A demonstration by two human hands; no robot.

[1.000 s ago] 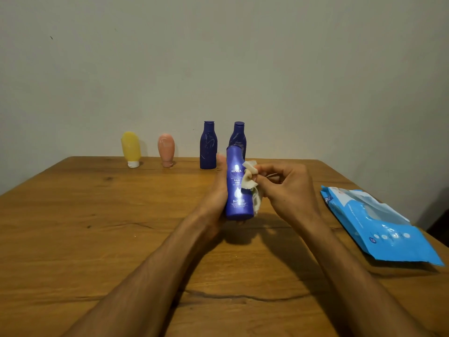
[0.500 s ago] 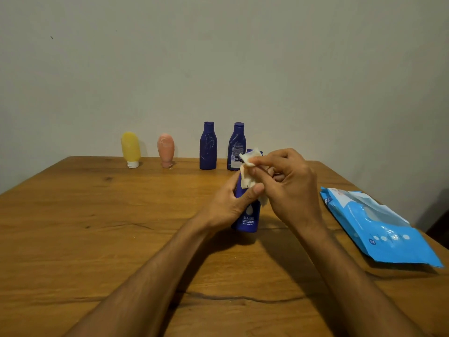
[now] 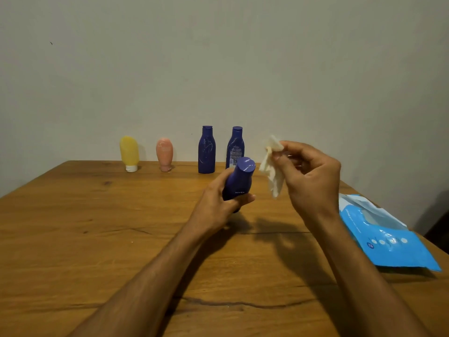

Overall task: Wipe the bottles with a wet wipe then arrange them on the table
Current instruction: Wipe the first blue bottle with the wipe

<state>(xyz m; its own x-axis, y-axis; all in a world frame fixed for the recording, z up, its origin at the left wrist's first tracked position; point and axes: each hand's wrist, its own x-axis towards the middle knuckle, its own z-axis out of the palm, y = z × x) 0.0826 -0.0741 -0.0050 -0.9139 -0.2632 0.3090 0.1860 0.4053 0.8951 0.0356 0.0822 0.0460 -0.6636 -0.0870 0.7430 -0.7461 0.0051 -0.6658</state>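
1. Right now the left hand point(image 3: 218, 207) holds a dark blue bottle point(image 3: 239, 181) low over the middle of the table point(image 3: 97, 227), tilted with its cap toward the camera. Its fingers point(image 3: 246, 198) are clamped round the lower body.
2. The right hand point(image 3: 313, 181) holds the wet wipe point(image 3: 272, 166) just beside the cap and clear of it, pinched between thumb and fingertips. The rest of the wipe hangs loose.
3. To do this step well, I would spread the bunched wipe flatter over the fingertips before it meets the plastic, so that more cloth touches.
4. The cap top and shoulder face up, so they look like the easy places to wipe. The left hand should turn the bottle so the covered lower part gets its share.
5. A firm grip matters, since wet plastic probably turns slippery.
6. Bottles: five in all.
   - Three are dark blue: the one in hand, plus a left one point(image 3: 206, 149) and a right one point(image 3: 235, 147) standing at the far edge.
   - One yellow tube point(image 3: 129, 152) and one pink tube point(image 3: 164, 154) stand cap-down in the same row.
7. Wipes: one in hand, and one blue wipe pack point(image 3: 388, 239) lying on the table's right side, its flap open.
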